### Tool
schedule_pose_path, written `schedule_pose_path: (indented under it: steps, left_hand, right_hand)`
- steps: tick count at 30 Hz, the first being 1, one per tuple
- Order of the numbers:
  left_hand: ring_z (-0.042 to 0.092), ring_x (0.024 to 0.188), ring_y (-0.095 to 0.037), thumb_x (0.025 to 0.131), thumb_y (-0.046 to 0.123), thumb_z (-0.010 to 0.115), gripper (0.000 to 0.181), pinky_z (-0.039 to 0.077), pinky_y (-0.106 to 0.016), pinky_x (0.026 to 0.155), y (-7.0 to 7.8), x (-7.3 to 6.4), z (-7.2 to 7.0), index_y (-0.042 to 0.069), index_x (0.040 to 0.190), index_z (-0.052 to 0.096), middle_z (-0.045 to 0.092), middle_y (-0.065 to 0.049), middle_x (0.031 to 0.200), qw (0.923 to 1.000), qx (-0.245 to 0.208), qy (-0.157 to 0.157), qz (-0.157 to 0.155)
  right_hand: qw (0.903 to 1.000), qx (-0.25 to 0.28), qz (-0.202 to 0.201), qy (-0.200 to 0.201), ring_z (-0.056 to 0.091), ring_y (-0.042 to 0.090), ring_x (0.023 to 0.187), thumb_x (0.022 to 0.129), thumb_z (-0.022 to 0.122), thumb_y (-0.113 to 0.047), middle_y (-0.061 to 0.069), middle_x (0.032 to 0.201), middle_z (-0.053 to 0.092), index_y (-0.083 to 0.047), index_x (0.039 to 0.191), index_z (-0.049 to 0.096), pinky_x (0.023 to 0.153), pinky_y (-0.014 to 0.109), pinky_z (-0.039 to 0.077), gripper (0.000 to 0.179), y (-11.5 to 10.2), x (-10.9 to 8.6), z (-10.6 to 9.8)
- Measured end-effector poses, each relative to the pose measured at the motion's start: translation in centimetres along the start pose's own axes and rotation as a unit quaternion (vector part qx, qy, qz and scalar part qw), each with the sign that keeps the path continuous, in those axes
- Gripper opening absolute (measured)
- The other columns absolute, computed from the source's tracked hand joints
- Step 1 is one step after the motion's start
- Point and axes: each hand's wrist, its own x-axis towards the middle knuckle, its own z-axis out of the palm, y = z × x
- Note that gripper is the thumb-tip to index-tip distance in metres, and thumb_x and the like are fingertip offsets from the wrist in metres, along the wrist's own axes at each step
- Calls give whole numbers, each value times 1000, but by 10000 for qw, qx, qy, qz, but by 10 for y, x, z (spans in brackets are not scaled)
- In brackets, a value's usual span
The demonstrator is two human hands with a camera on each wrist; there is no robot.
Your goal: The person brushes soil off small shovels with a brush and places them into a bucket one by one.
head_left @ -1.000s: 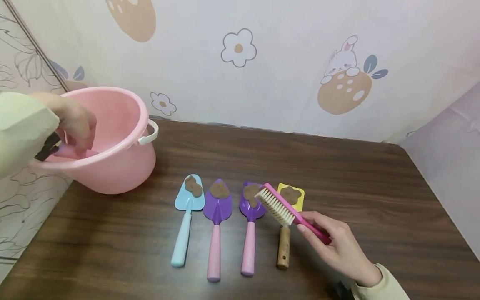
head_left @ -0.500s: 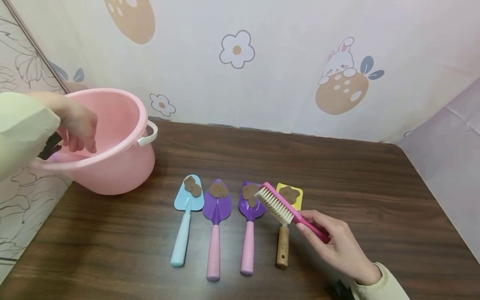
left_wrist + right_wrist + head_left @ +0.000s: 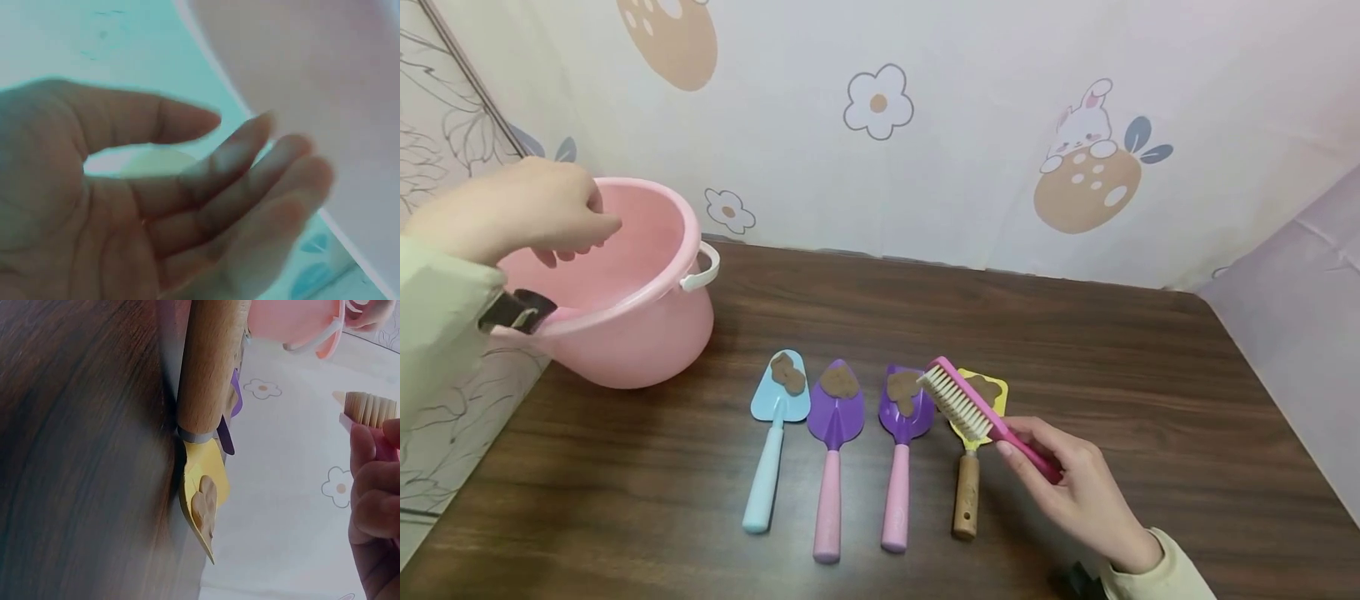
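Observation:
My left hand (image 3: 538,208) hovers over the mouth of a pink bucket (image 3: 647,350); the left wrist view shows its fingers (image 3: 237,194) loosely bent around nothing. In my right hand (image 3: 1075,492) I hold a pink brush (image 3: 981,417) by its handle, its pale bristles facing down and left. The brush hangs above a yellow shovel (image 3: 1000,387) with a wooden handle (image 3: 209,369). To the left lie two purple trowels with pink handles, one pointed (image 3: 836,417) and one squarer (image 3: 904,425), then a light-blue trowel (image 3: 781,400). Brown clay-like patches stick to all the blades.
The dark wooden table (image 3: 1112,358) runs back to a wall covering (image 3: 970,167) printed with flowers and a rabbit. The bucket's white handle (image 3: 702,271) hangs out at its right side. How deep the bucket's contents are hidden I cannot tell.
A pink thing that my left hand held inside the bucket has left its fingers, and the hand has risen toward the rim. My right hand with the brush has barely moved.

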Motion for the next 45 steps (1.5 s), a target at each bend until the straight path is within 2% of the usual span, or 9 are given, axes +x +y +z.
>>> schedule_pose_path:
  steps: [3, 8, 14, 19, 23, 29, 34, 39, 45]
  left_hand:
    - [50, 53, -16, 84, 21, 44, 27, 34, -32, 48, 12, -19, 7, 8, 62, 48, 50, -2, 56, 9953, -17, 972, -21]
    - [28, 51, -17, 79, 19, 44, 27, 21, -29, 45, 40, -47, 27, 10, 57, 32, 28, 0, 50, 9694, -406, 2422, -31]
    - [27, 47, -14, 77, 12, 43, 20, 22, -27, 43, 70, -68, 50, 8, 59, 38, 29, -1, 49, 9398, -1128, 3213, 294]
    - [40, 48, -15, 86, 17, 49, 14, 31, -25, 45, 86, -79, 68, 7, 76, 52, 49, -2, 57, 9207, -1397, 3601, 558]
    - [49, 52, -13, 88, 22, 55, 12, 37, -22, 47, 92, -88, 76, 11, 86, 54, 58, 1, 67, 9172, -1501, 3634, 647]
    - [61, 69, -12, 91, 26, 62, 18, 49, -25, 61, 96, -91, 96, 11, 97, 54, 65, 0, 81, 9238, -1856, 3166, 1088]
    - [59, 67, -10, 89, 31, 66, 27, 50, -31, 62, 102, -86, 119, 10, 101, 53, 63, 1, 79, 9393, -1764, 2646, 1290]
    - [59, 71, -13, 87, 38, 67, 36, 49, -36, 67, 108, -80, 142, 8, 103, 56, 63, -1, 82, 9585, -1714, 2042, 1009]
    - [59, 74, -15, 85, 35, 69, 37, 48, -37, 65, 113, -70, 161, 5, 101, 56, 63, -3, 84, 9643, -1891, 1603, 935]
  right_hand:
    - [9999, 18, -18, 154, 33, -5, 53, 72, 76, 6, -14, 68, 51, -16, 102, 66, 44, 11, 27, 38, 0, 1, 1]
    - [9989, 71, 4, 460, 36, -4, 53, 69, 76, 9, -11, 70, 56, -14, 102, 67, 44, 12, 28, 41, 1, 1, 3]
    - [9986, 120, 172, 484, 36, -3, 51, 73, 74, 9, -11, 70, 58, -13, 101, 67, 43, 12, 29, 37, -2, 5, 3]
    - [9968, 252, 113, 752, 34, -3, 49, 71, 73, 13, -9, 68, 58, -10, 100, 67, 41, 12, 27, 37, -3, 8, 6]
    - [9960, 278, 129, 835, 34, -2, 49, 70, 72, 15, -10, 68, 57, -9, 99, 67, 41, 13, 26, 38, -4, 9, 7]
    - [9955, 349, 203, 855, 36, -2, 48, 72, 72, 13, -7, 68, 61, -8, 101, 67, 40, 14, 27, 36, -7, 11, 8]
    - [9945, 440, 260, 915, 37, -1, 47, 74, 71, 12, -5, 69, 64, -7, 103, 67, 38, 15, 28, 34, -9, 13, 9]
    - [9939, 496, 281, 941, 39, -1, 47, 75, 71, 12, -7, 71, 65, -6, 103, 67, 38, 15, 28, 34, -11, 13, 9]
    - [9932, 573, 302, 964, 38, -1, 47, 74, 71, 13, -7, 71, 65, -5, 103, 67, 38, 15, 28, 34, -12, 12, 12]
